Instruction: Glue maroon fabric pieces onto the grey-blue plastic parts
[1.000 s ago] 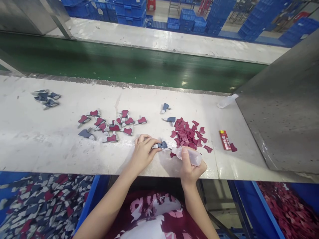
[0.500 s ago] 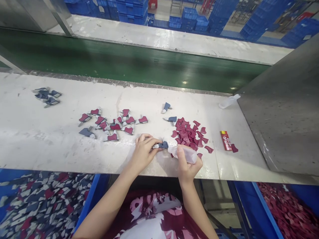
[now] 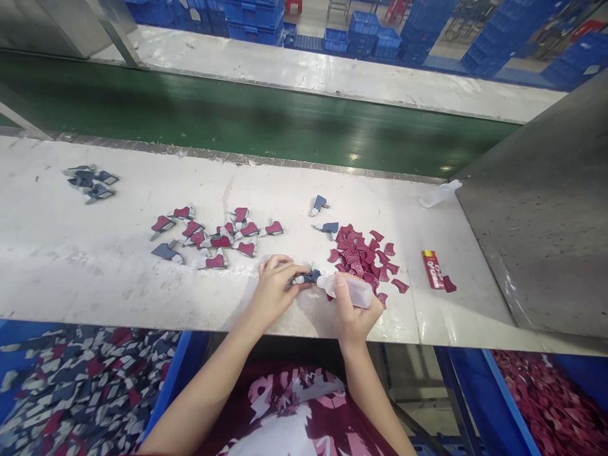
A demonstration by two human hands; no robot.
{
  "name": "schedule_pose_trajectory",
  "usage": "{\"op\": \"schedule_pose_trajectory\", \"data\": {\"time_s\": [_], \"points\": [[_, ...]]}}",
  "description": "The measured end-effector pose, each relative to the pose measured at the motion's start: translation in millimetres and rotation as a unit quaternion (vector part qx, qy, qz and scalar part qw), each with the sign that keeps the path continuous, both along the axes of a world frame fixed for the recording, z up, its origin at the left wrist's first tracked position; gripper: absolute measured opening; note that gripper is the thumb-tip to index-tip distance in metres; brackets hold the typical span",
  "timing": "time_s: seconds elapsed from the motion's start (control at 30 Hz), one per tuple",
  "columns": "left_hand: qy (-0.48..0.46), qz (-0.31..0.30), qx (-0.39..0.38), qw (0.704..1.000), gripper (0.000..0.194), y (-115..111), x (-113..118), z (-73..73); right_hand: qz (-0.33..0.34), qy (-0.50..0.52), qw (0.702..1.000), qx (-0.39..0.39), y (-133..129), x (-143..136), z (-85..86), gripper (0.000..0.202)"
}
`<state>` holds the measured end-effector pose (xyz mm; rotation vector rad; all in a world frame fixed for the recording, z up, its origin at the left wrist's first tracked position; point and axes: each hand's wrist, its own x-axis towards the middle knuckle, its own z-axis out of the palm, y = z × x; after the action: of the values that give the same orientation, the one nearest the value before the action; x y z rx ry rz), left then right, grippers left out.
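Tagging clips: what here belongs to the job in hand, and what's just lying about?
In use: small navy-and-grey piece, in left hand; translucent plastic bottle, in right hand; probably the loose curved maroon pieces.

Apparently lying about: red-and-yellow rectangular packet; second translucent bottle; blue plastic crates.

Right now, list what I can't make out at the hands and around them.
All in the head view:
- Bottle tip: too small, close against the blue part, to tell whether they touch.
- Blue part's pale end: partly hidden by the left hand.
- Right hand: some fingers hidden behind its thumb and the bottle.
- Red packet: print too small.
- Left bin, right bin: cut off by the picture's edges.
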<state>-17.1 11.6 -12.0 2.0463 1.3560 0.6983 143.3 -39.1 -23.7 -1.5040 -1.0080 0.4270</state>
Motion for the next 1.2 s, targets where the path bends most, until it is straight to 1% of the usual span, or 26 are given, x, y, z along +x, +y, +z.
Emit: {"op": "schedule_pose_trajectory", "data": {"time_s": [0.17,0.3,0.43,0.53,0.63,0.73,0.8,0.87,0.93,1.0,1.07,1.13,1.2], "points": [[0.000,-0.001,-0.005,1.000,0.024,0.0,-0.1,0.2,-0.004,0.006,1.000,0.008,1.1,0.5,-1.9,0.027],[-0.003,0.000,-0.006,1.000,0.023,-0.2,-0.1,0.4,-0.014,0.015,1.000,-0.003,2.4,-1.1,-1.7,0.031],[0.002,0.004,-0.009,1.000,0.021,0.1,-0.5,0.6,-0.038,0.045,0.998,-0.007,0.6,-3.5,3.5,0.031],[0.003,0.006,-0.001,1.000,0.020,0.6,-0.6,-0.3,-0.060,0.070,0.996,0.012,-3.6,3.9,10.6,0.031],[0.004,0.007,0.005,1.000,0.020,0.9,-0.7,-1.5,-0.113,0.075,0.990,0.040,-7.2,28.0,17.7,0.035],[0.006,0.009,0.013,1.000,0.021,1.1,-0.9,-2.3,-0.182,0.087,0.977,0.070,-9.2,66.2,22.9,0.038],[0.008,0.012,0.019,1.000,0.021,1.3,-0.9,-2.4,-0.217,0.088,0.970,0.069,-11.0,92.3,24.2,0.040],[0.009,0.015,0.021,1.000,0.021,1.3,-0.6,-2.0,-0.238,0.092,0.965,0.064,-13.3,112.4,23.2,0.039],[0.013,0.018,0.018,1.000,0.020,1.1,-0.1,-1.1,-0.245,0.091,0.963,0.062,-15.9,121.5,20.0,0.038],[0.016,0.021,0.013,1.000,0.019,0.7,0.5,0.0,-0.232,0.082,0.967,0.061,-18.6,116.8,15.7,0.037],[0.019,0.021,0.007,1.000,0.019,0.5,0.7,1.0,-0.199,0.064,0.977,0.054,-21.6,99.0,12.0,0.034],[0.019,0.024,0.002,1.000,0.019,0.5,0.9,2.1,-0.143,0.038,0.988,0.043,-24.4,72.3,9.9,0.030],[0.017,0.025,0.000,1.000,0.020,0.6,1.0,3.6,-0.057,0.006,0.998,0.019,-26.2,43.8,9.4,0.027]]}}
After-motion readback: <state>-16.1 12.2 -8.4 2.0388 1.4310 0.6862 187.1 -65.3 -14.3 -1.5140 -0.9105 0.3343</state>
